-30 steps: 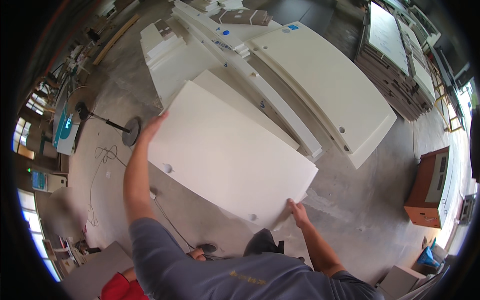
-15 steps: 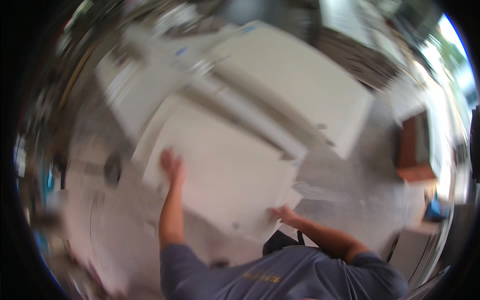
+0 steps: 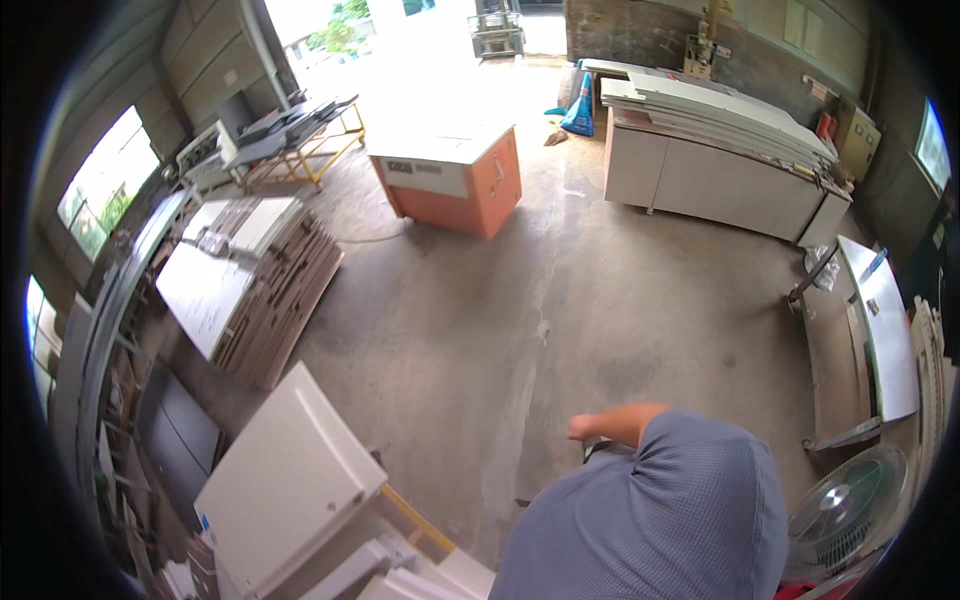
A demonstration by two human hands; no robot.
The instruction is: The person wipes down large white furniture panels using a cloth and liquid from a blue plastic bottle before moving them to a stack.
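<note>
We see the pale panel [image 3: 290,480] at lower left, among other pale boards [image 3: 350,572] and well apart from our right hand [image 3: 583,427]; we judge it stiff, fairly heavy and smooth, best gripped by opposite edges (its corners may chip). That hand is blurred, so we cannot tell its opening or hold; our left hand is out of view. The orange-sided cabinet [image 3: 450,190] hides any contents.

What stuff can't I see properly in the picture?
In the head view:
- Left hand: out of sight, maybe behind the grey shirt or past the bottom edge.
- Right hand: small and blurred, so its fingers and grip can't be made out.
- White panels: cut off by the bottom edge.
- Forklift-like machine: its top is cut off by the top edge.
</note>
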